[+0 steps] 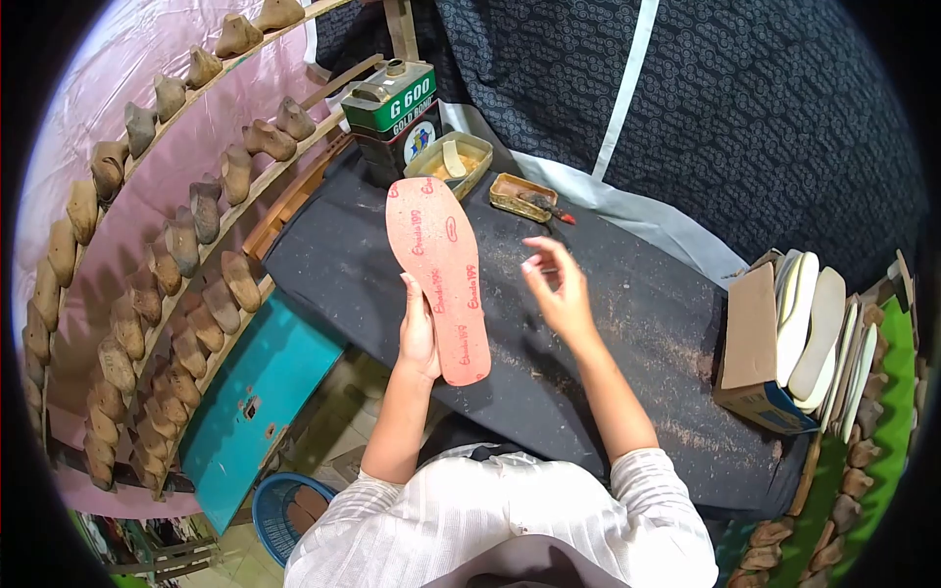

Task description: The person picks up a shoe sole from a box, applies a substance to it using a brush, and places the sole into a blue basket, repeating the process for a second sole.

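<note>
a: where are the hands?

b: head view: the left hand [420,328] grips a pink insole [438,276] along its lower left edge, holding it above the dark worktable [647,323]. the right hand [554,284] hangs just right of the insole, fingers loosely spread, holding nothing.

a: anything beyond it?

b: a glue can [397,113] and two small tins past its far tip.

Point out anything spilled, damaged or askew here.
Only pale dust strewn across the black bench, thickest near the box. The insole in the left hand looks intact.
</note>
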### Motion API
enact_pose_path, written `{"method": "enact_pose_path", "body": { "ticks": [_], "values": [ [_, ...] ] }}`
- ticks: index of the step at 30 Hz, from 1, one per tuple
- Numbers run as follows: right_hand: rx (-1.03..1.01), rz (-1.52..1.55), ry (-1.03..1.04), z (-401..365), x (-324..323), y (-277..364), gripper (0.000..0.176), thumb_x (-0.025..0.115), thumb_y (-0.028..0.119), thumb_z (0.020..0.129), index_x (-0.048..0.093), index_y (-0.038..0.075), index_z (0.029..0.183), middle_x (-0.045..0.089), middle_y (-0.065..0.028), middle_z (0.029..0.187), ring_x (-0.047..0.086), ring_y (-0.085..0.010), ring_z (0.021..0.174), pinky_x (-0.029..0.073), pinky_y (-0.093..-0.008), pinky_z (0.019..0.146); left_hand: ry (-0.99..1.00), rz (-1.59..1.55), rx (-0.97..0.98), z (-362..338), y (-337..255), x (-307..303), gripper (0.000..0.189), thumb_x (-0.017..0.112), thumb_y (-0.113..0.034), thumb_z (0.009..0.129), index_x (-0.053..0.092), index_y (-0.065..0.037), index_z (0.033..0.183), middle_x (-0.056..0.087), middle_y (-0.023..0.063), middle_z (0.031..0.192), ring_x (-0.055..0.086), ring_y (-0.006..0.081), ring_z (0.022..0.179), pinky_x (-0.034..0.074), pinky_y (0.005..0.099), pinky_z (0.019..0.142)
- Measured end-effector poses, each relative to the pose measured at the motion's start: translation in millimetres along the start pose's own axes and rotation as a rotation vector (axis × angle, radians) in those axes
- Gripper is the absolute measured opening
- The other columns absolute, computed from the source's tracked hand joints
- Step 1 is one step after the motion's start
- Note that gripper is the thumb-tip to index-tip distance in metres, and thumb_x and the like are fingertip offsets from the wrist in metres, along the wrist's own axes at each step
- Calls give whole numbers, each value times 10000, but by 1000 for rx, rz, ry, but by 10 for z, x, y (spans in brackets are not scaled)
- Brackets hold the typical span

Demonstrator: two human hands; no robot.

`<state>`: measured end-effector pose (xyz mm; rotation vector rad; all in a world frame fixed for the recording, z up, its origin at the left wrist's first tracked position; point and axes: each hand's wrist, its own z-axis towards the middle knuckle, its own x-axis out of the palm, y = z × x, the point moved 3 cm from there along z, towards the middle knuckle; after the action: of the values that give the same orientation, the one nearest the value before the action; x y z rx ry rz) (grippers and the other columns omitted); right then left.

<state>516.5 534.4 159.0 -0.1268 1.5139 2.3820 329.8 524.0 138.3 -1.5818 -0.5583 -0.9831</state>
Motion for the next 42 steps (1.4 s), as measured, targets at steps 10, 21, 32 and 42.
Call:
{"method": "enact_pose_path", "body": {
  "ticks": [10,21,32,42],
  "values": [
    [233,542,178,-743,409,515,338,645,93,844,537,15,1154,573,5,875,539,-49,781,449,-192,713,-42,87,111,-618,-62,93,443,390,-407,950,430,-72,1237,561,93,1136,568,197,1033,486,372,896],
    [411,604,342,-1951,907,1037,259,645,145,845,597,16,1064,597,5,877,511,-73,782,428,-243,730,-148,196,159,-2225,-199,-177,453,511,-208,934,346,-98,1342,552,64,1170,555,154,1041,471,346,892],
    [439,658,532,-3005,1125,1618,245,627,152,859,588,38,1072,584,8,884,497,-65,748,410,-231,671,-388,580,334,-3685,-273,-258,615,606,-188,874,270,-74,1377,607,105,979,620,156,872,533,315,705],
    [504,675,752,-3918,1169,1552,268,629,134,859,575,26,1098,585,8,889,532,-72,774,450,-246,693,-707,549,426,-4806,279,-338,563,596,-133,882,316,-74,1366,599,70,820,615,123,770,543,278,649]
  ]
}}
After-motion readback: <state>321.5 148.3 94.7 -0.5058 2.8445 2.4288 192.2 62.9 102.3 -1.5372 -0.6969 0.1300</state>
